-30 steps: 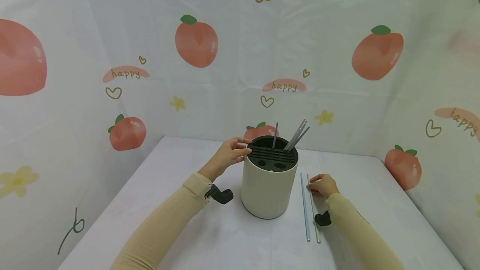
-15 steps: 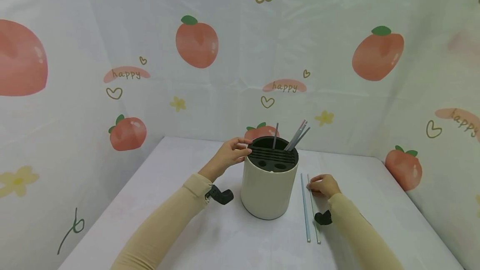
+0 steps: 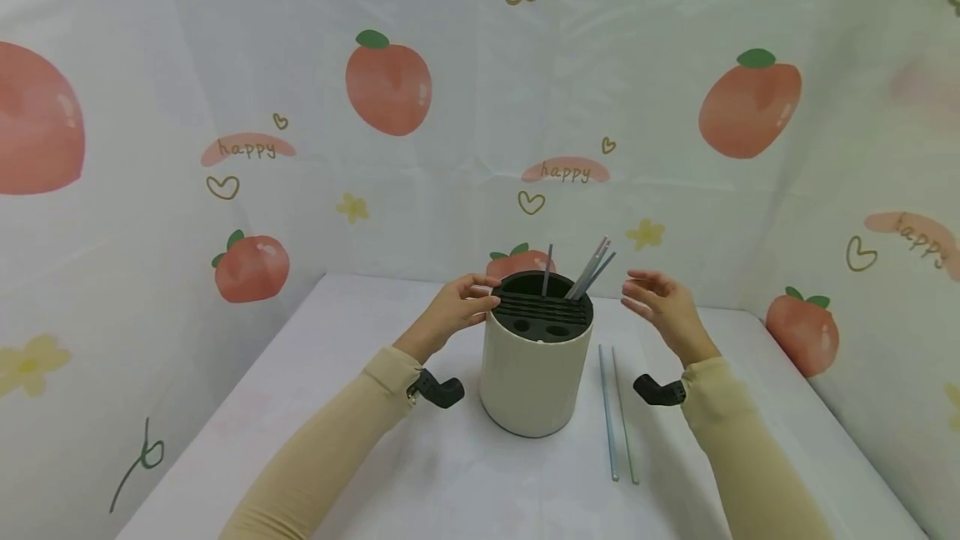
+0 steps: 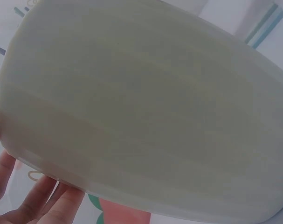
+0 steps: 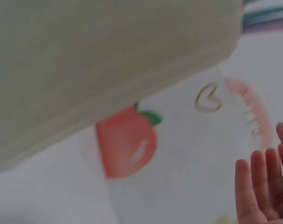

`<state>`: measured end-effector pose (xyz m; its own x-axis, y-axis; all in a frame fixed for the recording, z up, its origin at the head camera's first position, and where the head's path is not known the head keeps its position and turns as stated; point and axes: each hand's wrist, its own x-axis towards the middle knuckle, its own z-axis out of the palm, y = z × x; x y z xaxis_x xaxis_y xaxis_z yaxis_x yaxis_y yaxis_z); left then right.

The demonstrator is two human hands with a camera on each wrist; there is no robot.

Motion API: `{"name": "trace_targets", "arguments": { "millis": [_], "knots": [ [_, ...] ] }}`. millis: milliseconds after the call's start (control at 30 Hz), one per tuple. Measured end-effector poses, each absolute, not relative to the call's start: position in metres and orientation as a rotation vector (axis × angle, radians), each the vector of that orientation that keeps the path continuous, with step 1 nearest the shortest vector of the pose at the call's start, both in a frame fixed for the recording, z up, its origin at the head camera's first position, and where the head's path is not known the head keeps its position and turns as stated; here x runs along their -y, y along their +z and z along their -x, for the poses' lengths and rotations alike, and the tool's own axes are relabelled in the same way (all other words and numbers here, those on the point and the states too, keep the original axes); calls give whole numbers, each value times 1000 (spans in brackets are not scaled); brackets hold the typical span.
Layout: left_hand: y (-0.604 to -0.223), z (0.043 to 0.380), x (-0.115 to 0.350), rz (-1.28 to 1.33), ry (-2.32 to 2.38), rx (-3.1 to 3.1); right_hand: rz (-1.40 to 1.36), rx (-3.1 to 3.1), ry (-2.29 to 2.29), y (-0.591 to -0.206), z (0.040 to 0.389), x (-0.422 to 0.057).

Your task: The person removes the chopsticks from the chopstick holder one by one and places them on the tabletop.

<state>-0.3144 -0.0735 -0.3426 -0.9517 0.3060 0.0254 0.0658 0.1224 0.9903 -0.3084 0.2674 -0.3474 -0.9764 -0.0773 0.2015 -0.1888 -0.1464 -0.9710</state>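
A cream round knife holder (image 3: pixel 534 382) with a black slotted insert stands upright on the table. My left hand (image 3: pixel 448 307) holds its left rim, thumb toward the front and fingers farther back; in the left wrist view the fingers (image 4: pixel 36 200) touch its side. Several thin pastel sticks that look like chopsticks (image 3: pixel 588 269) lean in its rear compartment. To its right lie a light blue chopstick (image 3: pixel 607 415) and a pale green chopstick (image 3: pixel 624 419), roughly side by side. My right hand (image 3: pixel 667 307) is raised right of the holder, fingers loosely extended and holding nothing.
A white cloth covers the table (image 3: pixel 360 457). Behind it hangs a white curtain (image 3: pixel 450 190) printed with peaches, hearts and flowers. Black wrist cameras sit on the left wrist (image 3: pixel 435 390) and the right wrist (image 3: pixel 660 391).
My right hand has let go of the pale green chopstick and moved up and away, level with the holder's top. The left hand and the holder stay put.
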Motion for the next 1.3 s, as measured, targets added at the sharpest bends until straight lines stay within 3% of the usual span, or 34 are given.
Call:
{"name": "trace_targets", "arguments": {
  "millis": [333, 1000, 1300],
  "knots": [
    [-343, 314, 73, -368, 1935, -2216, -685, 1809, 2259, -320, 296, -234],
    [-344, 315, 73, -363, 1941, -2225, -687, 1958, 2097, -329, 302, -220],
    [-345, 317, 74, -353, 1935, -2217, -750, 1799, 2099, -297, 297, -221]
  ]
}}
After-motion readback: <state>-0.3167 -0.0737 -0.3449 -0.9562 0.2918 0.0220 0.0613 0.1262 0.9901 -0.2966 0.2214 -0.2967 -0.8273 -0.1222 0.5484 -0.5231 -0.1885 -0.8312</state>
